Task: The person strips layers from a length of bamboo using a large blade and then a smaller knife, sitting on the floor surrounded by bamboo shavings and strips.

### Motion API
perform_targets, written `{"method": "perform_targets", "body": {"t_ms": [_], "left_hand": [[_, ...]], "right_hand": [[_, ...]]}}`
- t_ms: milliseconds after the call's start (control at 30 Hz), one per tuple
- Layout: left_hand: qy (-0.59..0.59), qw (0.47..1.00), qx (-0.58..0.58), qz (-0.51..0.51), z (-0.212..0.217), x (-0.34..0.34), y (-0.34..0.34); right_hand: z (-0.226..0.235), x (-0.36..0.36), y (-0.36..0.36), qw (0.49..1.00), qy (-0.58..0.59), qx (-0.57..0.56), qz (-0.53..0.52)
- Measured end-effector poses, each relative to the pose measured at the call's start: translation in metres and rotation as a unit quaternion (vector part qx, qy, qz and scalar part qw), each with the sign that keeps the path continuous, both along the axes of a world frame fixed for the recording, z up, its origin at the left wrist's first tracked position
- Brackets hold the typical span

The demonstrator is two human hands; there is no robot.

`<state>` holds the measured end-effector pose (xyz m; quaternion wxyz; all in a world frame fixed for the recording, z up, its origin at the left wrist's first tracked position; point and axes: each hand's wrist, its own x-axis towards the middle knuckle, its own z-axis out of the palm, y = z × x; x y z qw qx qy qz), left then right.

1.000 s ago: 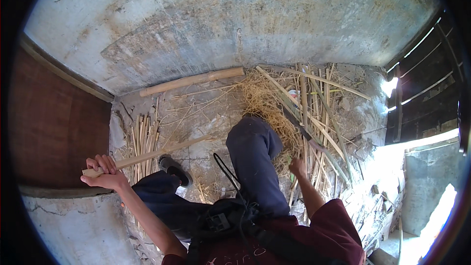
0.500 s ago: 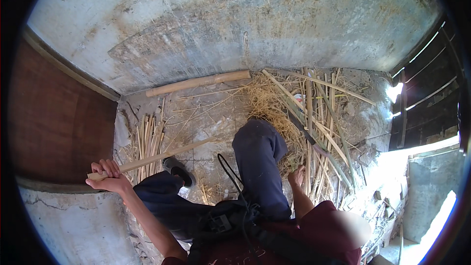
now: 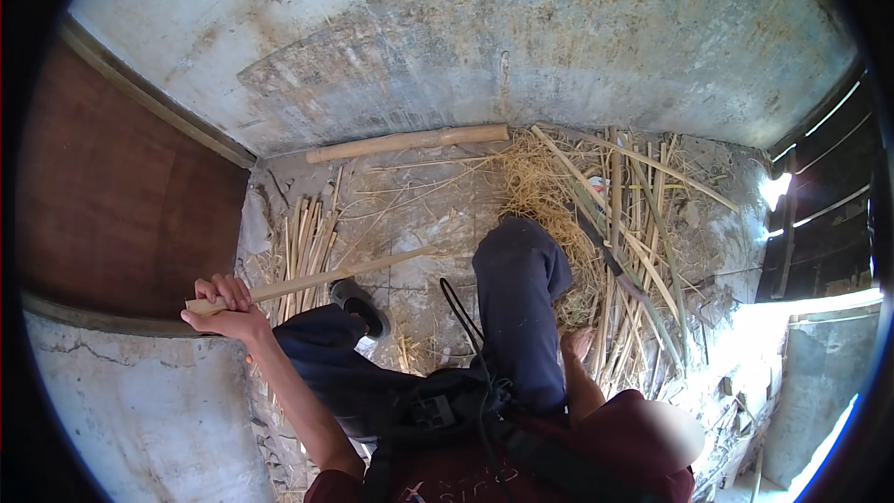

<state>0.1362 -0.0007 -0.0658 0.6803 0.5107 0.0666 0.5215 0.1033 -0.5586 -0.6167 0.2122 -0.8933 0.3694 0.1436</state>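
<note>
My left hand (image 3: 226, 305) is closed round the near end of a pale split-bamboo strip (image 3: 326, 278). The strip slants away to the right, over the floor and past my shoe (image 3: 361, 307). Low beside my right knee (image 3: 521, 265) is my right hand (image 3: 576, 345), close to shavings and bamboo strips; its fingers are too indistinct to read. A long dark-bladed tool (image 3: 596, 237) lies across the pile of bamboo strips (image 3: 652, 214) on the right. Tangled straw-coloured shavings (image 3: 535, 182) spread in front of my knee.
A thick bamboo pole (image 3: 410, 143) lies along the base of the stained wall (image 3: 559, 47). Several split strips (image 3: 303, 242) are stacked on the left, near a brown door panel (image 3: 130, 186). Dark slats (image 3: 824, 196) let in bright light on the right.
The view has shifted, so the whole scene sits farther right. My left hand still grips the bamboo strip, and my right hand stays low beside the knee.
</note>
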Motion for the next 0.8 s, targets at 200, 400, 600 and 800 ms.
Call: {"method": "perform_targets", "body": {"t_ms": [200, 400, 600, 800], "left_hand": [[-0.002, 1.000, 0.005, 0.000, 0.003, 0.002, -0.005], [-0.006, 1.000, 0.011, 0.007, 0.005, 0.002, -0.010], [-0.023, 0.999, -0.003, 0.036, 0.011, 0.005, -0.013], [-0.033, 0.999, -0.019, 0.022, 0.001, 0.007, 0.006]], "right_hand": [[-0.001, 0.017, -0.017, 0.996, 0.084, 0.021, -0.014], [0.003, 0.033, -0.022, 0.991, 0.133, 0.017, -0.013], [0.004, 0.043, -0.004, 0.989, 0.140, 0.016, 0.041], [-0.048, 0.017, -0.060, 0.994, 0.065, 0.088, 0.002]]}}
